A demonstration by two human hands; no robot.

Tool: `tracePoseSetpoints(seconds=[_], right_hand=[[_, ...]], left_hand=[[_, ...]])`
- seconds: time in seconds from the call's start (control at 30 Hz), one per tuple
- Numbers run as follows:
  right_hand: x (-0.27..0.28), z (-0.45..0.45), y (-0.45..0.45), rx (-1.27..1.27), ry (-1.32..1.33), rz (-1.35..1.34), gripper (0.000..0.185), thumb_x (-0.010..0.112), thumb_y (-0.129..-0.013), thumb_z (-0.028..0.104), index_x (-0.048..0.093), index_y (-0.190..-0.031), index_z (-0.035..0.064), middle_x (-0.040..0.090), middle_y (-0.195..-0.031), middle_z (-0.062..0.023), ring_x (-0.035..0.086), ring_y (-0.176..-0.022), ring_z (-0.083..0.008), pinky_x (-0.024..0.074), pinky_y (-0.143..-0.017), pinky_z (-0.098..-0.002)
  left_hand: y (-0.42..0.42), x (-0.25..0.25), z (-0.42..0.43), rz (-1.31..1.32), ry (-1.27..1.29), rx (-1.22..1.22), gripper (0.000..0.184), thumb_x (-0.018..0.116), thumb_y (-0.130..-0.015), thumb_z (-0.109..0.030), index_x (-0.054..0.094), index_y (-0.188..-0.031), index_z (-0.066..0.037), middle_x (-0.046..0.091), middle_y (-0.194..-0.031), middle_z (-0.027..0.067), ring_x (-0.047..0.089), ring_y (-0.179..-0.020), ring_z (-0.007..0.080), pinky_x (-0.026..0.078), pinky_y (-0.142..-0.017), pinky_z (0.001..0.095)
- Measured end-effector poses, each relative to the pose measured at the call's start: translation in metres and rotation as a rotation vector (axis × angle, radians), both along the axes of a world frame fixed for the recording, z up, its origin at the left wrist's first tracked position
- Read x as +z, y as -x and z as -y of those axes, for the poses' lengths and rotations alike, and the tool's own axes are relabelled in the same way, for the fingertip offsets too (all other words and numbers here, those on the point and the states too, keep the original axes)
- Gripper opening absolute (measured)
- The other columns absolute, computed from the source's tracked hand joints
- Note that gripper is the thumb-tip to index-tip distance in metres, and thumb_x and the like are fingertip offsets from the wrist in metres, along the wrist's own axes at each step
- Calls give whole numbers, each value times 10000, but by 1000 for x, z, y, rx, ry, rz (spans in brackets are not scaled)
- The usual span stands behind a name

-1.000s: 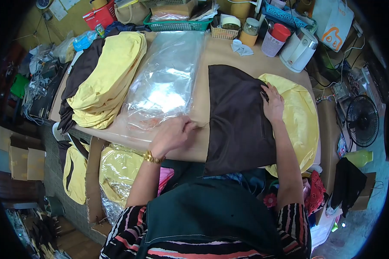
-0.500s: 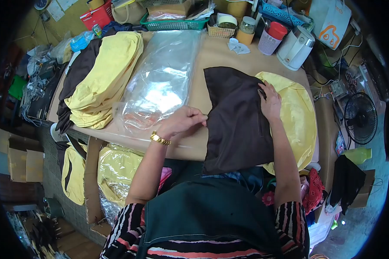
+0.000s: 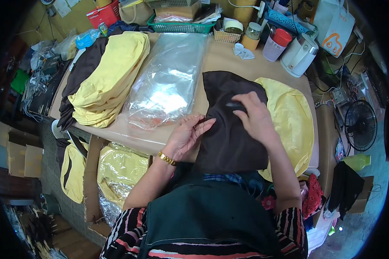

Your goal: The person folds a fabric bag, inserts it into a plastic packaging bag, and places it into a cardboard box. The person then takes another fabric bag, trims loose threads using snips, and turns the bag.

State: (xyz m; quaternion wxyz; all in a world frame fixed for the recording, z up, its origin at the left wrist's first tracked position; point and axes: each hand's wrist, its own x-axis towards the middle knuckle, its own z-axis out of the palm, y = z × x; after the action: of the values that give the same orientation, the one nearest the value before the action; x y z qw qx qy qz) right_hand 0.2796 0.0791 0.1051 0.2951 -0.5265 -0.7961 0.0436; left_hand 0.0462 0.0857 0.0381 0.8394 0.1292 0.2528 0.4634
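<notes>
Right hand (image 3: 256, 118) shifted from right side of dark cloth (image 3: 229, 149) to above its middle, grip around small tool (image 3: 234, 104). Left hand (image 3: 186, 134) pinches left side, grip narrow. Work apparently now leftward. Dark cloth overhangs desk's (image 3: 222, 54) near edge.

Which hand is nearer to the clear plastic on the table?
Left: the left hand is close to the near right corner of the clear plastic; the right hand is farther right, over the dark cloth.
</notes>
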Motion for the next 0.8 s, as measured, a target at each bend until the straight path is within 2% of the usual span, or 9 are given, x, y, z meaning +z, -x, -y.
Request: tracePoseSetpoints(seconds=[0.03, 0.13, 0.2, 0.37, 0.47, 0.6, 0.7, 0.77, 0.8], right_hand=[[3, 4, 11, 18, 5, -3, 326, 715, -782, 128, 620, -1093, 96, 534, -955, -72, 601, -874, -275, 439, -720, -398], [13, 12, 38, 56, -40, 61, 337, 734, -743, 80, 652, -1070, 78, 548, -940, -77, 586, -793, -272, 449, -697, -390], [13, 11, 47, 83, -81, 62, 318, 746, -726, 94, 655, -1031, 83, 548, -909, -65, 585, -758, -257, 443, -656, -378], [21, 14, 62, 58, -51, 129, 269, 751, -715, 106, 573, -916, 87, 543, -863, -66, 586, -701, -274, 458, -634, -375], [20, 12, 64, 84, -81, 173, 292, 721, -720, 88, 506, -915, 60, 515, -840, -96, 622, -708, -245, 439, -618, -359], [18, 11, 68, 68, -78, 211, 275, 709, -723, 78, 503, -904, 60, 514, -833, -101, 623, -696, -255, 449, -604, -357], [14, 7, 68, 42, -43, 187, 280, 706, -738, 90, 507, -933, 66, 527, -859, -107, 627, -693, -276, 474, -610, -375], [5, 0, 61, -109, -11, -106, 334, 748, -757, 156, 533, -1003, 86, 562, -932, -109, 622, -783, -314, 496, -662, -421], [-8, -6, 53, -110, -13, -105, 334, 748, -757, 156, 533, -1003, 86, 562, -932, -109, 622, -783, -314, 496, -662, -421]], left_hand=[[0, 1, 1, -41, -49, 14, 207, 518, -988, -110, 577, -964, 87, 634, -960, 148, 661, -1027, 304, 601, -843, 326], [0, 10, 5, -125, -122, 42, 230, 503, -999, -129, 560, -971, 92, 626, -987, 172, 671, -997, 282, 594, -851, 333], [0, 12, 6, -166, -147, 53, 226, 494, -1004, -128, 555, -976, 88, 625, -990, 173, 672, -991, 272, 588, -860, 332], [-1, 9, 7, -213, -199, 61, 217, 481, -1011, -131, 560, -981, 69, 620, -964, 145, 665, -922, 215, 572, -869, 323], [-2, 10, 8, -205, -221, 69, 208, 484, -1010, -130, 555, -949, 56, 619, -959, 137, 663, -909, 204, 569, -870, 327], [-4, 9, 9, -207, -266, 62, 209, 497, -1006, -138, 540, -904, 40, 622, -962, 134, 663, -909, 200, 567, -864, 322], [-5, 15, 14, -200, -275, 62, 210, 506, -1004, -153, 532, -878, 13, 627, -960, 120, 661, -902, 194, 562, -871, 317], [-2, 18, 17, -231, -263, 93, 135, 515, -995, -126, 549, -904, -33, 641, -1033, 121, 675, -904, 208, 572, -840, 311], [1, 17, 17, -230, -265, 92, 135, 515, -995, -126, 549, -904, -33, 641, -1033, 121, 675, -904, 208, 572, -840, 311]])
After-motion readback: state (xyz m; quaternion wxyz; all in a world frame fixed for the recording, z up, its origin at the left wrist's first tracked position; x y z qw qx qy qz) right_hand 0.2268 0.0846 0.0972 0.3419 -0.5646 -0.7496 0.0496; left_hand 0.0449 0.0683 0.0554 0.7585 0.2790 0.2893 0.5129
